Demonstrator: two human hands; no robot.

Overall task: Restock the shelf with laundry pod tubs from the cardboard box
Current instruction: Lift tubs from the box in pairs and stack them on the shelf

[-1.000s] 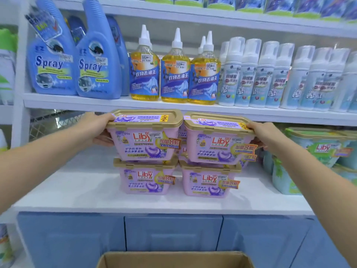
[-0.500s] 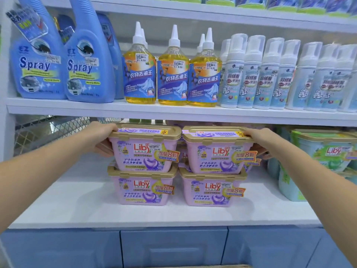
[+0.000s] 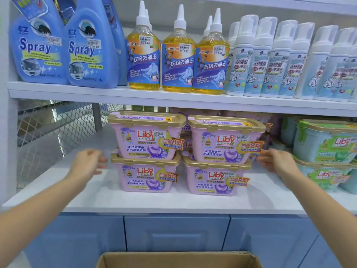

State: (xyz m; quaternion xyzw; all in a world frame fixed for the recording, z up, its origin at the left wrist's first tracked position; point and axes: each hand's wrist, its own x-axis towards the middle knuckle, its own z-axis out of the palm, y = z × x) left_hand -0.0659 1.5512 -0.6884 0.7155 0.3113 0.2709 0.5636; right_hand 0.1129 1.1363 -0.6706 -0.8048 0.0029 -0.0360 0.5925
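Note:
Two stacks of pink Liby laundry pod tubs with gold lids stand side by side on the white shelf (image 3: 92, 198). The upper left tub (image 3: 146, 136) rests on the lower left tub (image 3: 144, 175); the upper right tub (image 3: 226, 140) rests on the lower right tub (image 3: 216, 178). More pink tubs show behind them. My left hand (image 3: 87, 161) hovers just left of the left stack, blurred, fingers relaxed, holding nothing. My right hand (image 3: 278, 161) hovers just right of the right stack, empty. The top edge of the cardboard box (image 3: 177, 260) shows at the bottom, its inside hidden.
Green Liby tubs (image 3: 324, 144) are stacked close to the right of my right hand. The upper shelf (image 3: 173, 101) hangs low over the pink stacks, carrying blue spray bottles (image 3: 90, 51), yellow bottles and white foam bottles. A wire mesh panel (image 3: 50, 128) closes the left back.
Both hands have let go of the two upper tubs, which now sit on the lower ones. The hands have dropped and pulled back to the sides of the stacks. The box has come back into view.

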